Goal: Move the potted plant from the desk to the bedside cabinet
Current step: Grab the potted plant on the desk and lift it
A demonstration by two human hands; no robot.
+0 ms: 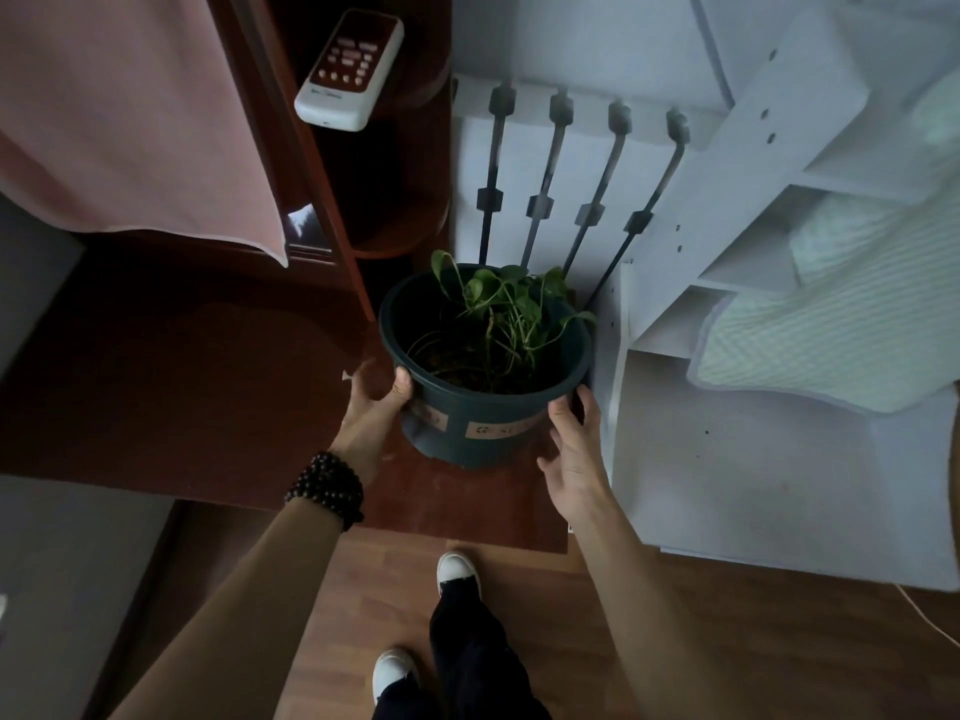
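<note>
Potted plant [485, 423] stands on dark wooden top [208, 387], just left of white rack [519, 174]. Left hand [371, 415]: thumb on rim, fingers blurred, cannot tell. Right hand [576, 449]: straight fingers together against pot wall.

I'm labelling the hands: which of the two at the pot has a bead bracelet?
The left hand, at the green pot's left side: dark beads circle its wrist. The right hand's wrist is bare.

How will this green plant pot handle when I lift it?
Probably heavy for its size: the pot holds dark soil. Its smooth wall may slip; the flared rim should help. The thin stems look floppy and will likely sway.
</note>
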